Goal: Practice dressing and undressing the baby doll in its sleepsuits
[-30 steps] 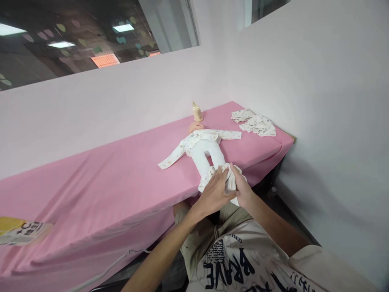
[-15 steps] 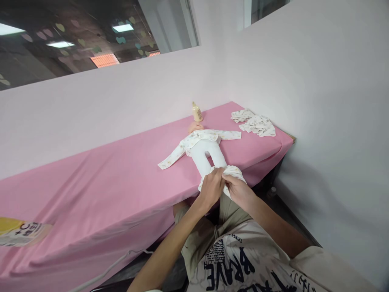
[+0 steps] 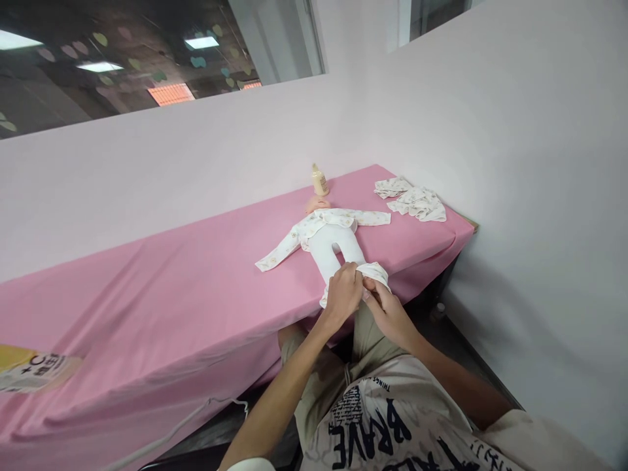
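A baby doll [image 3: 336, 243] lies on its back on the pink-covered table, head toward the wall and legs toward me. It wears a white patterned long-sleeved top [image 3: 314, 224] with the sleeves spread wide. White patterned baby pants [image 3: 377, 270] are bunched around its lower legs at the table's front edge. My left hand [image 3: 345, 291] is closed on the pants between the two legs. Close beside it, my right hand [image 3: 391, 315] has its fingers curled at the pants' leg on the right. The doll's feet are mostly hidden by my hands and the cloth.
A cream-coloured bottle [image 3: 320, 180] stands behind the doll's head near the wall. Crumpled patterned clothes [image 3: 417, 201] lie at the table's right end. A yellow and white package [image 3: 36, 369] is at the left front. A pale cable [image 3: 181, 422] hangs below the table edge.
My right hand has turned and moved slightly down, its fingers now curled under the pants' leg. The cloth there is drawn up more tightly. My left hand stays nearly in place.
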Tool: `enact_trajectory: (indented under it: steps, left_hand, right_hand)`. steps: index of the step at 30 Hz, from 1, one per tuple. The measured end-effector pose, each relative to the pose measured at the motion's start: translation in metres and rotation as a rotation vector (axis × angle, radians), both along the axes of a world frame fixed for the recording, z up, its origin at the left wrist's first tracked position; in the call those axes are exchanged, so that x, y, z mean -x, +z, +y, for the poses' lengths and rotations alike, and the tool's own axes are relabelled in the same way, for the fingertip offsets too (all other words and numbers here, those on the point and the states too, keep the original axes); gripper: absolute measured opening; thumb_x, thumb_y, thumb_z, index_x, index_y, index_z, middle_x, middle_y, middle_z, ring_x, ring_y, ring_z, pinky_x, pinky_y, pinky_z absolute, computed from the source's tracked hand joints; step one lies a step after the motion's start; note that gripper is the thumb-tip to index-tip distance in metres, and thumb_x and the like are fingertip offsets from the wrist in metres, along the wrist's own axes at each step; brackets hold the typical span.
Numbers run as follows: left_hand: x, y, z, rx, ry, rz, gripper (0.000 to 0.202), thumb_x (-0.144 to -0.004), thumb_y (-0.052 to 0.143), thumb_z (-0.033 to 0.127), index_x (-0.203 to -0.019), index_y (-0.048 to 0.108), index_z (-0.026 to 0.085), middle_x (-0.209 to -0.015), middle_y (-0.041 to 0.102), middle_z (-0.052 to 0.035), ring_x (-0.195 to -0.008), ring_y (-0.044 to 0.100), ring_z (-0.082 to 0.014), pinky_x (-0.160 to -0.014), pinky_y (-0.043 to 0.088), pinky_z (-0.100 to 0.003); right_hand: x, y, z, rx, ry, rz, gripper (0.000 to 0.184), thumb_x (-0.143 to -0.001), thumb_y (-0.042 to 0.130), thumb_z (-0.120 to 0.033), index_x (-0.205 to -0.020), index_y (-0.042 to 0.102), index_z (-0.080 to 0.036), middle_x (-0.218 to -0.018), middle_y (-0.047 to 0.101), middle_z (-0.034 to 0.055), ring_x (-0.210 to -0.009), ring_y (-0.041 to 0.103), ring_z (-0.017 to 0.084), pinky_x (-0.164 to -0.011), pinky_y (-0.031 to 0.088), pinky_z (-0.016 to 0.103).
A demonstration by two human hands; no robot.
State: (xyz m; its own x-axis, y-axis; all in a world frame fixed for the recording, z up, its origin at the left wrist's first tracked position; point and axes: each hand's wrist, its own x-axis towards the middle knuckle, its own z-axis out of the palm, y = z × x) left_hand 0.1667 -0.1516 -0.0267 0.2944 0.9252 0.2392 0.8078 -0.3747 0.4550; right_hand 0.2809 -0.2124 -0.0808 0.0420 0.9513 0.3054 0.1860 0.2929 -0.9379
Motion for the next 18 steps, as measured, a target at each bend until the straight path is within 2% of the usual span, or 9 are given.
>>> enact_trajectory:
  steps: [5, 10, 13, 18]
  left_hand:
    - [0.006, -0.005, 0.008, 0.131, 0.014, -0.205, 0.024, -0.088, 0.032, 0.017, -0.066, 0.040, 0.020, -0.079, 0.055, -0.0043, -0.075, 0.053, -0.0172, -0.069, 0.039, -0.030]
    - [0.013, -0.009, 0.010, 0.141, 0.024, -0.324, 0.015, -0.082, 0.038, 0.013, -0.077, 0.052, 0.016, -0.094, 0.057, -0.0077, -0.089, 0.055, -0.0185, -0.079, 0.044, -0.031]
    - [0.015, -0.009, 0.008, 0.141, 0.017, -0.395, 0.018, -0.080, 0.041, 0.012, -0.088, 0.057, 0.015, -0.099, 0.057, -0.0085, -0.093, 0.055, -0.0193, -0.083, 0.045, -0.032]
    - [0.012, -0.005, 0.001, 0.111, -0.036, -0.453, 0.022, -0.079, 0.044, 0.013, -0.095, 0.058, 0.016, -0.103, 0.057, -0.0087, -0.098, 0.056, -0.0204, -0.083, 0.048, -0.033]
  right_hand:
    - [0.005, -0.007, -0.005, -0.246, -0.140, -0.285, 0.040, -0.097, 0.038, -0.022, -0.136, 0.048, -0.023, -0.130, 0.061, 0.0097, -0.119, 0.058, 0.023, -0.100, 0.047, 0.040]
    - [0.002, -0.021, -0.004, -0.414, -0.365, -0.286, 0.034, -0.096, 0.039, -0.014, -0.122, 0.058, -0.023, -0.110, 0.070, 0.0079, -0.102, 0.066, 0.020, -0.090, 0.052, 0.035]
    - [0.000, -0.033, 0.003, -0.424, -0.485, -0.252, 0.023, -0.094, 0.046, -0.018, -0.110, 0.063, -0.021, -0.100, 0.071, 0.0083, -0.093, 0.066, 0.021, -0.084, 0.053, 0.037]
    - [0.001, -0.051, 0.026, -0.346, -0.442, -0.218, 0.014, -0.092, 0.051, -0.025, -0.102, 0.060, -0.021, -0.092, 0.068, 0.0078, -0.086, 0.064, 0.022, -0.078, 0.053, 0.038]
